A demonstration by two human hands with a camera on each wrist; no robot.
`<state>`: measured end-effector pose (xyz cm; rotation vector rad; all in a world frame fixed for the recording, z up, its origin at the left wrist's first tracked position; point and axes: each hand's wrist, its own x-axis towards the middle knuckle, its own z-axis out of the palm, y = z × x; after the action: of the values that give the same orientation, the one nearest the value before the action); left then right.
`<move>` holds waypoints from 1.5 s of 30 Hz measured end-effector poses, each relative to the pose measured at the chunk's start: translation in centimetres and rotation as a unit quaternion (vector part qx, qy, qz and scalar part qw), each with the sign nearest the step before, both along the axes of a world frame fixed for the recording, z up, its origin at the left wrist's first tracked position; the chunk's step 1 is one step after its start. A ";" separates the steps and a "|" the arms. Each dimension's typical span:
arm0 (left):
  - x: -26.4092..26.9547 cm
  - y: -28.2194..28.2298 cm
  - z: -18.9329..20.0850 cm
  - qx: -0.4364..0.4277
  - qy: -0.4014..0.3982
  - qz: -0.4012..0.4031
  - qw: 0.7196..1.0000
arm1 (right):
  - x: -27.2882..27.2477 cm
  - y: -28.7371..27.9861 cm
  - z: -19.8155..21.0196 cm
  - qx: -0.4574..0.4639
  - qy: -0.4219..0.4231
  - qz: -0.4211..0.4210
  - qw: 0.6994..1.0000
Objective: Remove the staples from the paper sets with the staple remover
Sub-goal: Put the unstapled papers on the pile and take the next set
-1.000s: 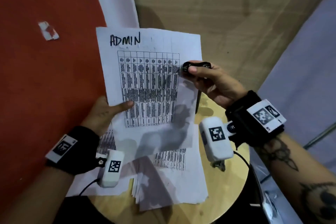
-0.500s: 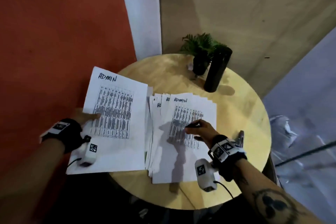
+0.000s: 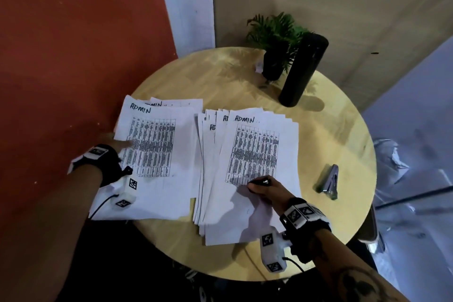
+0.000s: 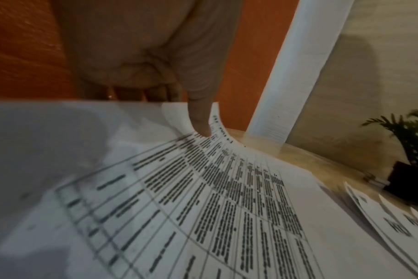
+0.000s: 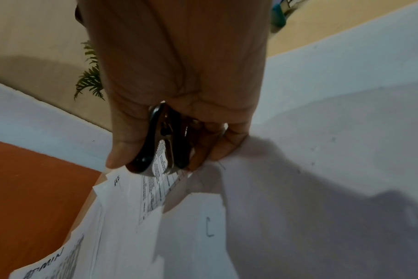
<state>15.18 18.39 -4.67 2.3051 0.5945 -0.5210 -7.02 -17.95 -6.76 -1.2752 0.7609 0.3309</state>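
Head view takes in the whole round pale-wood table: a left stack of white printed sheets headed "ADMIN" overhanging the table's left rim, and a fanned right pile of white printed paper sets lying just beside it, edges nearly touching. Left hand grips the left stack at its outer edge; left wrist view alone shows how, thumb pressing down on the top sheet, curling its corner, the other fingers tucked under the paper's edge. Right hand rests low on the right pile's top sheet. From the head camera only a dark sliver shows at the fingertips; right wrist view makes it plain as a black-handled staple remover with metal claws, pinched between thumb and fingers, claws pointing down at the paper, close above it; contact cannot be told. Sheets are thin, matte, dense with table print. Far side of the table: a small green fern in a black pot and a tall black cylinder touching or nearly so. A grey metallic wedge-shaped object lies near the right rim, well apart from the papers. Bare wood lies between pile and plant.
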 end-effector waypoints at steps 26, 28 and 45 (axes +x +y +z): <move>-4.8 -26.0 -2.1 -0.005 0.028 -0.186 0.982 | -0.6 0.0 0.6 0.062 -0.010 -0.029 0.998; -4.6 -26.4 -1.6 -0.008 0.022 -0.188 0.982 | -0.6 0.0 0.7 0.071 -0.011 -0.028 0.997; -7.9 -24.2 0.3 -0.264 -0.226 -0.103 0.932 | -2.8 -5.6 1.9 -0.434 0.005 0.058 0.899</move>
<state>7.27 -5.85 -4.39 1.8760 -0.0215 -0.1933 -9.85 -23.56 -4.84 -2.1682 0.8777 0.0759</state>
